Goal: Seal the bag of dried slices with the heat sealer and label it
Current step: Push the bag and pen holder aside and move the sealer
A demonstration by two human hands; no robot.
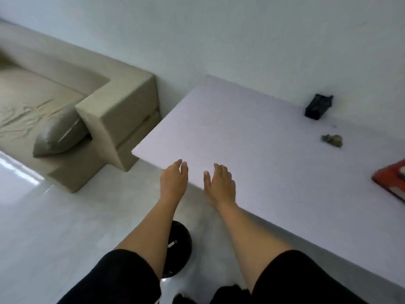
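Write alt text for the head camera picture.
Two bare, empty hands, left hand and right hand, reach over the near corner of a white table. A small black box and a red-edged object lie far right.

left hand (pixel 173 180) empty | right hand (pixel 220 184) empty | both over white table (pixel 252 139) edge

Dim, soft, blurred; floor (pixel 19 172) glare left

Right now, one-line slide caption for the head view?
Both empty hands, left hand and right hand, reach over the white table corner; black box, red object far right.
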